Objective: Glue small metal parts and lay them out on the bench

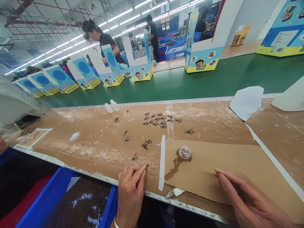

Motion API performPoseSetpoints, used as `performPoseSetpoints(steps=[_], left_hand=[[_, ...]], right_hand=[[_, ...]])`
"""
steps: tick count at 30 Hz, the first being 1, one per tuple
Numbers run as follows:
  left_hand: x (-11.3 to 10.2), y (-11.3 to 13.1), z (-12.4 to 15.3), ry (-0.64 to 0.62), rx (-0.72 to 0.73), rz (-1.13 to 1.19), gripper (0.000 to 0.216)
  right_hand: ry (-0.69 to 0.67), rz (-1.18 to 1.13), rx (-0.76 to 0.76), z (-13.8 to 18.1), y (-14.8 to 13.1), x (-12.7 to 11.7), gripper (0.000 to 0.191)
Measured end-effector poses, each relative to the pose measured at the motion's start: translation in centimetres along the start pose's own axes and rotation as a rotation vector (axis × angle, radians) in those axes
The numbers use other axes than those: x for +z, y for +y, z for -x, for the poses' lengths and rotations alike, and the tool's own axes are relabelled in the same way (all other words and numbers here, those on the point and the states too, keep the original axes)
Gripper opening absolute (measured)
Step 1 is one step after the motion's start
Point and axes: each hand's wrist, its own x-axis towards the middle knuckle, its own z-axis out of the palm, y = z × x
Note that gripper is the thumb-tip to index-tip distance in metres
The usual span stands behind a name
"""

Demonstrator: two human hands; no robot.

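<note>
1. A cluster of small assembled pieces (161,120) — each a brown bit with a blue part, as far as the view allows — lies in loose rows at the middle of the cardboard-covered bench (95,142). A few more lie scattered to the left and one to the right, so a good share of the work looks done.
2. What is left, by my judgement: a small heap of loose brown beads (146,144) sits just below the cluster, and the blue bin (49,198) at the bench's near edge holds a great many more brown bits.
3. The left hand (130,193) rests on the near edge of the bench, fingers stretched forward and flat. Its fingertips press at or just beside a tiny brown piece (147,165) — too small to tell whether it is pinched. Another assembled piece (134,157) lies just beyond the fingertips, untouched.
4. The right hand (247,199) lies open on the cardboard sheet (225,164), holding nothing.
5. A small clear glue pot (184,153) stands between the hands, farther up the sheet, with a brown smear trailing from it; a white strip (162,161) lies beside it.
</note>
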Motion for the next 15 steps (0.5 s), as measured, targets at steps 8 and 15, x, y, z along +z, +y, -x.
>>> performPoseSetpoints(steps=[8,15], left_hand=[[0.11,0.56,0.23,0.003,0.062,0.002,0.023],[-0.21,0.27,0.27,0.014,0.021,-0.001,0.02]], right_hand=[[-0.007,0.011,0.008,-0.1,-0.18,-0.21,0.021],[-0.016,0.025,0.031,0.28,0.55,-0.01,0.021]])
